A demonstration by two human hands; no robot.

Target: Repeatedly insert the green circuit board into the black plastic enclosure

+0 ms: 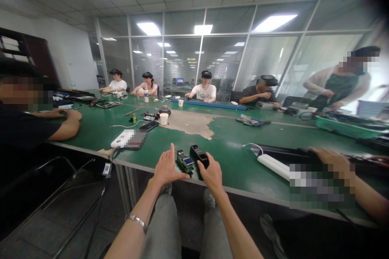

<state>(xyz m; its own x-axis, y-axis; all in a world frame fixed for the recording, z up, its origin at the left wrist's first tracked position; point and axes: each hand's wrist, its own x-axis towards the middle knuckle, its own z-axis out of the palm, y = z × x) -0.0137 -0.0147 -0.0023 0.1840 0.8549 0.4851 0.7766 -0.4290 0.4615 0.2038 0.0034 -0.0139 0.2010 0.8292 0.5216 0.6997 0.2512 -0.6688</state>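
Note:
A green circuit board assembly (185, 162) with a small dark screen lies near the front edge of the green table. Just right of it is a black handheld device (199, 155). My left hand (169, 166) is at the left of the circuit board, thumb and fingers spread wide, holding nothing. Thumb and fingers of my right hand (211, 172) are apart at the lower right side of the black device; they touch or nearly touch it, without wrapping round it.
A white power bank (121, 139) and paper cup (164, 119) stand ahead to the left. At right are a long white device (273, 166) and another person's hand (331, 160). Several people sit around the table; a green basket (349, 128) is far right.

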